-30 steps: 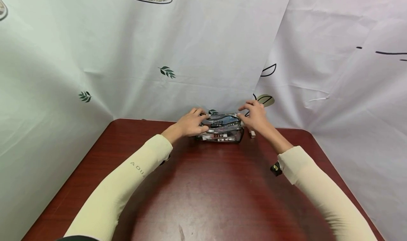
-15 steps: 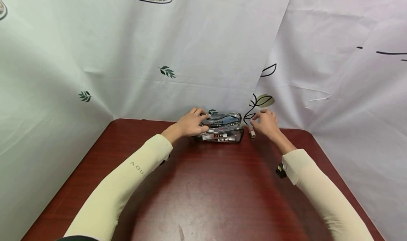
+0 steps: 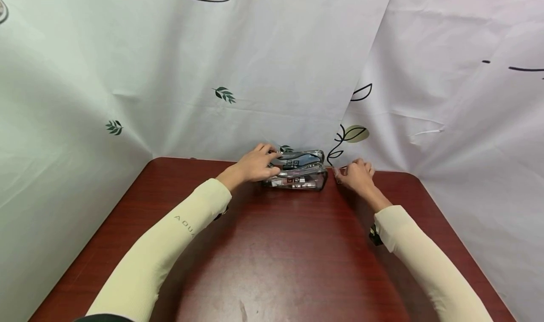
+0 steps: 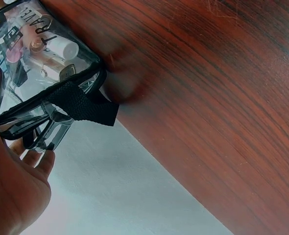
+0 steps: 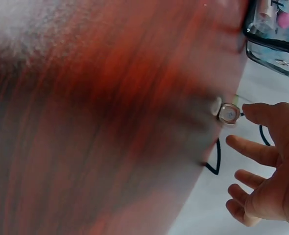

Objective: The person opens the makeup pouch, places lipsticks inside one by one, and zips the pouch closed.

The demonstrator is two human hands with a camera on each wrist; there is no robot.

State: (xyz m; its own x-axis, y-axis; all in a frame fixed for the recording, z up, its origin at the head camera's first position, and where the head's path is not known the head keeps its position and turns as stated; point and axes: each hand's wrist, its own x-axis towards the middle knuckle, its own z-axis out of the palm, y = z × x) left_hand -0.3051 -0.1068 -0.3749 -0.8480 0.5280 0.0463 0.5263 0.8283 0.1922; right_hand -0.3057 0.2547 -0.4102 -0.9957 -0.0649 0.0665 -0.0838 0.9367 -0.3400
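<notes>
My left hand (image 3: 254, 165) grips the end of a clear, black-trimmed cosmetic pouch (image 3: 301, 173), whose top gapes. Through its clear wall show several small cosmetics, including a white-capped tube (image 4: 61, 47). At that end a black fabric tab (image 4: 85, 104) sticks out, and the left fingertips (image 4: 45, 164) reach behind the clear flap. To the right of the pouch, my right hand (image 3: 358, 176) is at a small cosmetic tube (image 5: 229, 113) with a metallic-rimmed end. The thumb tip is right beside the tube; the index finger is spread apart from it.
The dark red wooden table (image 3: 272, 246) stretches from the pouch toward me. A white printed cloth (image 3: 272, 67) hangs directly behind the table's back edge and along both sides.
My right hand has left the pouch's right end and moved right and down to the small tube. The left hand has stayed on the pouch.
</notes>
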